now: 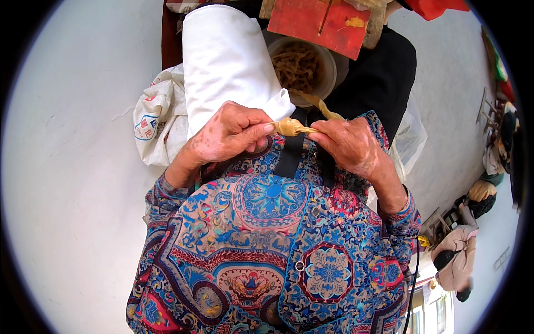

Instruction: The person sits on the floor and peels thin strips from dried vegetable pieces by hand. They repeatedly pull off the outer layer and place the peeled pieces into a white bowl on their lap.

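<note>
A tan, knotted strip of pliable material (pixel 288 127) is stretched crosswise above my lap. My left hand (pixel 233 131) pinches its left end between thumb and fingertips. My right hand (pixel 346 142) is closed on it just right of the knot, and a loose length of the strip loops up behind that hand. Behind the knot, between my knees, a white round bucket (pixel 327 85) holds several similar tan pieces. A white cloth (pixel 225 61) lies over my left leg, its corner close to my left fingers. A black strap runs down below the knot.
A red board (pixel 311 28) on a wooden support stands beyond the bucket. A printed white sack (pixel 156 133) lies by my left leg, and a clear plastic bag (pixel 409 139) by my right leg. Pale floor (pixel 72 167) surrounds me. Assorted items (pixel 481 197) lie along the right side.
</note>
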Action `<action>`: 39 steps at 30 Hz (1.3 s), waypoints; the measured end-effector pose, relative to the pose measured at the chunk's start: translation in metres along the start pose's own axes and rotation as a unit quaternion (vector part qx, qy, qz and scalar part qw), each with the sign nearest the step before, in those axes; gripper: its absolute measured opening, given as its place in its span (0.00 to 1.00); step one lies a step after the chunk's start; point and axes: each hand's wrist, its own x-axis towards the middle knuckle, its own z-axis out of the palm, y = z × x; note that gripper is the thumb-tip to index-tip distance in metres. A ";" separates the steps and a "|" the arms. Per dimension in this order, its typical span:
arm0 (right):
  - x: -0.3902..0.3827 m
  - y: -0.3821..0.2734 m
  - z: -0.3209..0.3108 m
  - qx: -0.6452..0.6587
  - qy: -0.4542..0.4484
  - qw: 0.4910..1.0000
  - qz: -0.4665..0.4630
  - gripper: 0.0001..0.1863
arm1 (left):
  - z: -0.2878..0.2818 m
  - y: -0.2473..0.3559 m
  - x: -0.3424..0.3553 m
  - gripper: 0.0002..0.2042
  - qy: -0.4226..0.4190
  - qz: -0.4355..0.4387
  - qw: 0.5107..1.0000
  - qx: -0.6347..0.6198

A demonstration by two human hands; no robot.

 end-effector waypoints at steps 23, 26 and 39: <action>0.003 0.010 0.000 0.150 -0.017 0.985 0.086 0.06 | 0.012 -0.007 0.054 0.17 0.034 0.316 0.916 0.244; 0.002 0.010 -0.006 0.176 -0.031 0.978 0.105 0.06 | 0.014 -0.008 0.066 0.12 0.013 0.341 0.904 0.256; -0.011 0.012 -0.014 0.158 -0.001 0.987 0.038 0.06 | -0.018 0.002 0.039 0.05 -0.110 0.247 0.952 0.146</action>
